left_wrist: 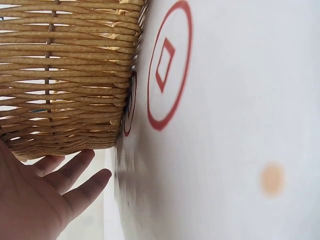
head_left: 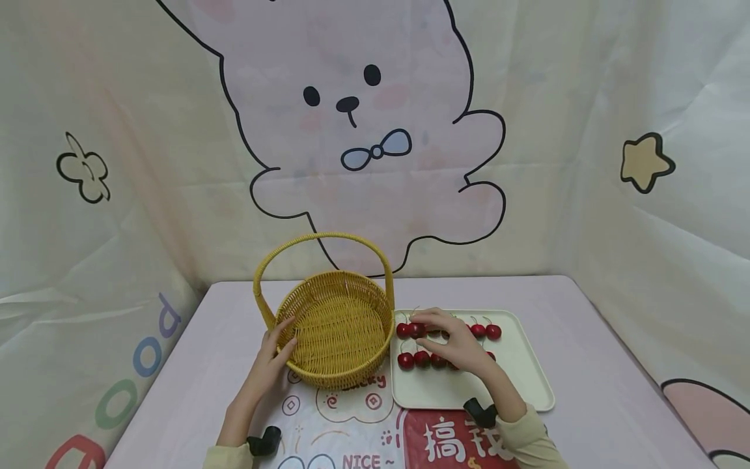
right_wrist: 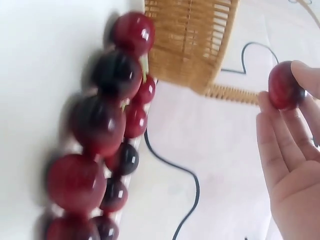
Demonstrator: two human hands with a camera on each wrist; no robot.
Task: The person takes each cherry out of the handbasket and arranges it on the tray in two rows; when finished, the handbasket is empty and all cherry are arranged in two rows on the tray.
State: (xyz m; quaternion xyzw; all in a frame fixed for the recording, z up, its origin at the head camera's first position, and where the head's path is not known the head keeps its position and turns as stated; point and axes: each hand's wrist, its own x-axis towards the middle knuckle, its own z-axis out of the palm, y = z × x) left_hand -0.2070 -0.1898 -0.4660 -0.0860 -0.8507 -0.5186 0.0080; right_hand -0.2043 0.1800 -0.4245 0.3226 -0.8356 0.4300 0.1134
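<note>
A yellow woven basket (head_left: 342,335) with a tall arched handle stands on the table. My left hand (head_left: 271,361) holds its left rim, thumb reaching over the edge; in the left wrist view several spread fingers (left_wrist: 75,172) lie against the outside of the wicker wall. Over the cream tray (head_left: 524,371), to the basket's right, my right hand (head_left: 450,337) pinches a dark red cherry (right_wrist: 283,85) between thumb and fingertips. Two rows of cherries (head_left: 422,359) lie on the tray, some with stems, and my right hand hides part of both rows.
The tray's left edge sits close against the basket's right side. A printed mat (head_left: 351,423) with red drawings and lettering lies at the front of the pale table (head_left: 592,391). Cloth walls with cartoon prints (head_left: 375,195) enclose the back and both sides.
</note>
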